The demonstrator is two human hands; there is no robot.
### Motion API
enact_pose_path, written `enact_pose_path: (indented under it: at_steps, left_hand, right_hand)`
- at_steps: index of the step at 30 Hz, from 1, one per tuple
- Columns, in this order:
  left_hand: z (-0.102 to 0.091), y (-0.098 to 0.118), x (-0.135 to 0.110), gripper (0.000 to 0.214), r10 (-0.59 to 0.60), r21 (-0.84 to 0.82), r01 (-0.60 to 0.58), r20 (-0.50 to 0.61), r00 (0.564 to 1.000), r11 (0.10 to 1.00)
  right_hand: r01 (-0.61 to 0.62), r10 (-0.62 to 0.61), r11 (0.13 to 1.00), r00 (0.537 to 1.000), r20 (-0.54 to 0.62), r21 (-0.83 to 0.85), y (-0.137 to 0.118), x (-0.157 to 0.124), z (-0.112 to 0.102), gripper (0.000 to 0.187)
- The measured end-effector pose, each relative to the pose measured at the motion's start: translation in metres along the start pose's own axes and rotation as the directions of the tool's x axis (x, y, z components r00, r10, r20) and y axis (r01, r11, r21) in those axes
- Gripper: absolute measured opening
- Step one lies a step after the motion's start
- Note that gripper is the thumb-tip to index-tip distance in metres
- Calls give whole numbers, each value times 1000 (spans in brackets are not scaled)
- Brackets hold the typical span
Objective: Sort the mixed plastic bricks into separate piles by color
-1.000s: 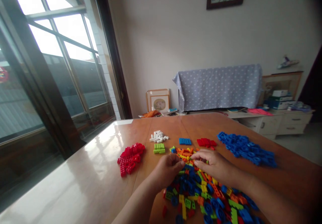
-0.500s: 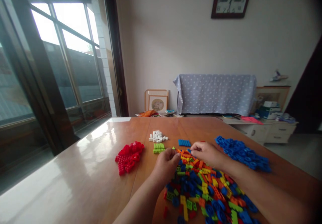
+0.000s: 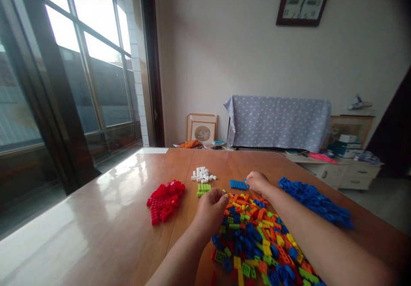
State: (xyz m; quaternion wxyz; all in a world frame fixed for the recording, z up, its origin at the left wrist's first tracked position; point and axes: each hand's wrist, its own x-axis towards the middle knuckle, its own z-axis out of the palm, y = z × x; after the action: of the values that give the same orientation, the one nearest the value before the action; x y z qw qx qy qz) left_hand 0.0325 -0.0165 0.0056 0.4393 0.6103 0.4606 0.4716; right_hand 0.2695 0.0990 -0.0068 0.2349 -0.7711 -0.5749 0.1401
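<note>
A heap of mixed bricks in blue, orange, green, yellow and red lies on the wooden table in front of me. My left hand rests at the heap's left far edge with fingers pinched together; what they hold is hidden. My right hand reaches farther out, fingers closed, touching the right end of a small row of light-blue bricks. A small blue piece shows at its fingertips.
Sorted piles sit beyond the heap: red bricks at left, white bricks, green bricks, and a long pile of blue bricks at right. A window is on the left; a cloth-covered cabinet stands beyond the table.
My right hand has moved from the heap's far edge out to the row of light-blue bricks. My left hand has stayed almost still. The camera has tilted slightly.
</note>
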Motion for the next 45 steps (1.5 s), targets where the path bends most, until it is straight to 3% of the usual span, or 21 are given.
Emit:
enact_pose_path:
  at_steps: [8, 16, 22, 27, 31, 36, 40, 43, 45]
  left_hand:
    - [-2, 1, 0, 24, 0, 10, 0, -11, 1000, 1000]
    - [-2, 5, -1, 24, -13, -7, 13, -17, 1000, 1000]
    - [-1, 6, -2, 25, -15, 0, 15, -20, 1000, 1000]
    - [-1, 6, -3, 26, -8, 8, 8, -2, 1000, 1000]
    - [0, 0, 0, 28, 0, 28, -1, 6, 1000, 1000]
    - [1, -4, 1, 23, -8, 15, 8, 30, 1000, 1000]
    - [1, 0, 0, 11, -41, -17, 41, 27, 999, 999]
    - [1, 4, -2, 8, -79, -23, 79, 32, 996, 997]
    - [1, 5, -4, 11, -92, -16, 93, 41, 995, 996]
  right_hand:
    - [-32, 28, 999, 995, 97, 43, -8, 5, 7, 16]
    - [-66, 44, 987, 987, 152, 144, -2, 4, 5, 6]
    - [-76, 43, 975, 986, 159, 208, -2, 2, 2, 11]
    - [-64, 17, 969, 980, 196, 238, 1, -2, -8, 11]
    - [-24, -53, 961, 961, 271, 275, 4, -16, -28, 13]
    - [62, -185, 951, 901, 392, 304, 8, -54, -57, 15]
    - [221, -384, 907, 784, 488, 358, 11, -94, -75, 16]
    - [314, -426, 904, 702, 570, 288, 13, -116, -82, 14]
    - [364, -436, 898, 671, 599, 245, 13, -126, -83, 16]
